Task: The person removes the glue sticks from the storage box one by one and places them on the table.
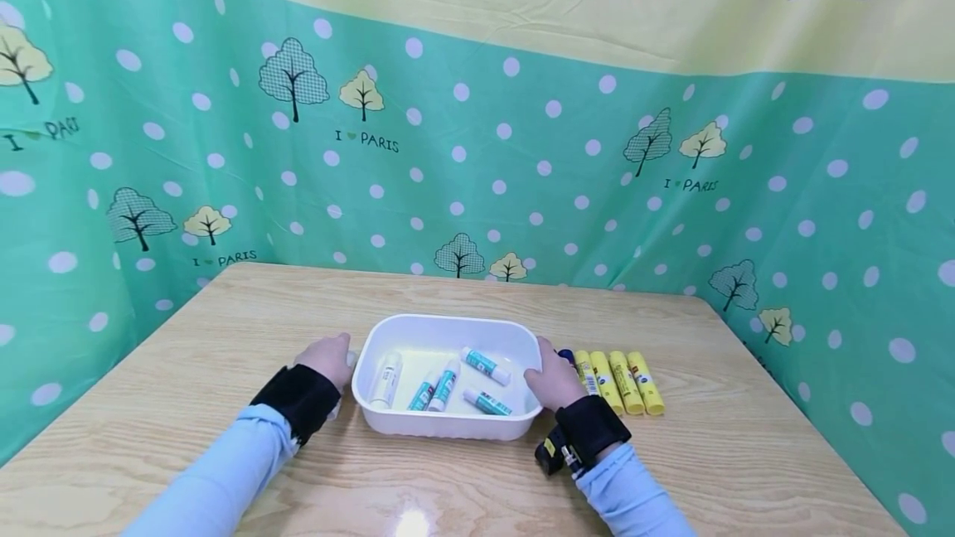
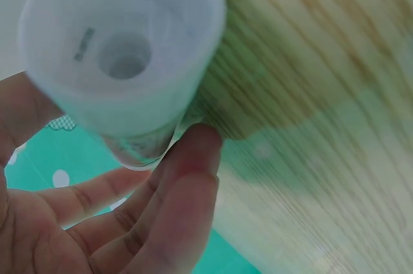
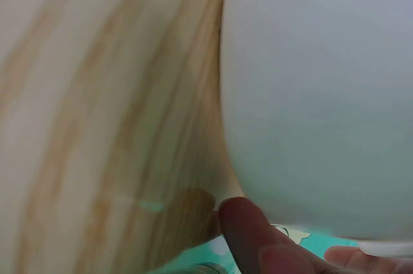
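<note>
Left hand (image 1: 328, 360) fingers clamped on white glue stick (image 2: 122, 61), base toward wrist, right hand (image 1: 550, 379) fingers against tray (image 1: 448, 425).

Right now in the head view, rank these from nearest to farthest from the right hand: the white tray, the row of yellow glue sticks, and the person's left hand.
1. white tray: its right rim lies against the right hand.
2. yellow glue sticks: in a row just right of that hand.
3. left hand: across the tray, at its left side.

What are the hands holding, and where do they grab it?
The left hand holds a white glue stick around its barrel. The right hand touches the white tray at its right rim; whether it grips is unclear.
</note>
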Demonstrator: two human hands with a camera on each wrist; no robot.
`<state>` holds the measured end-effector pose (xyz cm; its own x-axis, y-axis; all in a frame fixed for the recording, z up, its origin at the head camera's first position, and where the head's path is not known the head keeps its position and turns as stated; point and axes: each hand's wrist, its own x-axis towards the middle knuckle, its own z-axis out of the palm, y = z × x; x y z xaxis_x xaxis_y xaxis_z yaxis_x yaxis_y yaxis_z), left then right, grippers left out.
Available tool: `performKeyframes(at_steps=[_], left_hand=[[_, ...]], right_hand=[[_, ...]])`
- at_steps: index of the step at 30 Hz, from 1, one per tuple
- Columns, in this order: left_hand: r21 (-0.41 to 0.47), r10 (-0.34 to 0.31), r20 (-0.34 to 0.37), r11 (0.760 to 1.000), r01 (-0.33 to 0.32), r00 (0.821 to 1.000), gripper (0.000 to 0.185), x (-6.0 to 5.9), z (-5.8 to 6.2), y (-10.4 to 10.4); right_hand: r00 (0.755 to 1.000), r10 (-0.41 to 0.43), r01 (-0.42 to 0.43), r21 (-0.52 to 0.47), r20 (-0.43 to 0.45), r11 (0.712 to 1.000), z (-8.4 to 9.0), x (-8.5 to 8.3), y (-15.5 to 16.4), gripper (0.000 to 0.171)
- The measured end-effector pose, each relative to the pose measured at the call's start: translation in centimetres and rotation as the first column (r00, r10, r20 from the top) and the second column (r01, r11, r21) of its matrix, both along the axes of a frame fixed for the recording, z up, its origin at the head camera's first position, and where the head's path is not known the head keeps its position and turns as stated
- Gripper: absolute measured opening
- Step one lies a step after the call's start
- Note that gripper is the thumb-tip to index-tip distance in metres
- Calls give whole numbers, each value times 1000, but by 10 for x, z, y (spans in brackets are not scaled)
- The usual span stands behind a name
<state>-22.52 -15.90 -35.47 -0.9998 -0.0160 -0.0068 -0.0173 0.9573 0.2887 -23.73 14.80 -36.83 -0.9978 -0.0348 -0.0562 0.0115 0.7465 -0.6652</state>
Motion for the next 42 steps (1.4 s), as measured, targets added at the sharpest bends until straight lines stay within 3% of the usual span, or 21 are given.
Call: performKeyframes(at_steps=[9, 16, 21, 27, 32, 36, 42], left_hand=[[-17, 36, -13, 999, -36, 999, 43, -6, -5, -5], [-25, 51, -12, 998, -52, 999, 53, 3, 6, -5], [-61, 60, -85, 996, -66, 995, 46, 3, 14, -7], [-2, 45, -220, 999, -46, 975, 27, -3, 27, -7], [22, 7, -305, 1000, 0, 952, 21, 1, 49, 9], [9, -25, -330, 1000, 29, 944, 21, 4, 60, 28], [5, -63, -275, 998, 67, 960, 34, 2, 65, 54]], right_hand=[[1000, 15, -15, -6, -25, 1000, 1, 0, -1, 54], [1000, 15, -15, 1, -25, 1000, 1, 0, -1, 54], [1000, 16, -16, 11, -18, 1000, 3, 0, -1, 55], [1000, 15, -14, 19, -27, 1000, 3, 1, -1, 55], [1000, 1, -1, 15, -21, 1000, 4, 2, -2, 55], [999, 5, -5, 19, -38, 1000, 2, 2, -1, 55], [999, 8, -7, 13, -44, 1000, -3, 2, -2, 54]])
